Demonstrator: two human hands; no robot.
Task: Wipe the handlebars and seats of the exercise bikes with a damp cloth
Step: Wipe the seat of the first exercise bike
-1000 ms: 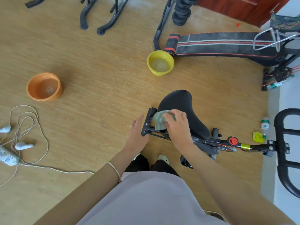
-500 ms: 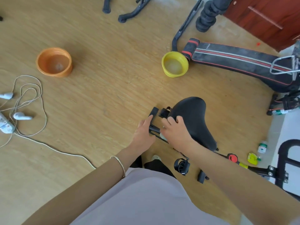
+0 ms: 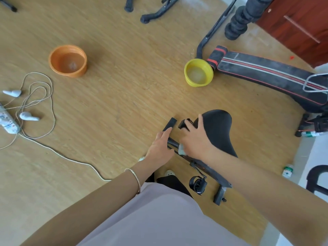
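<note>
Your right hand [image 3: 197, 139] lay flat, fingers spread, on near-left edge of black bike seat [image 3: 220, 132]; cloth [image 3: 182, 149] pinned under palm heel. Your left hand [image 3: 159, 148], fingers straight, rested on frame bar [image 3: 209, 167] just beside. Yellow water bowl [image 3: 211, 71] beyond seat; orange bowl [image 3: 83, 57] well apart, left.

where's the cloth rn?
Head view, lower centre-right: the cloth is mostly hidden under the right hand. A pale bit shows on the black bar beside the seat, just right of the left hand.
</note>
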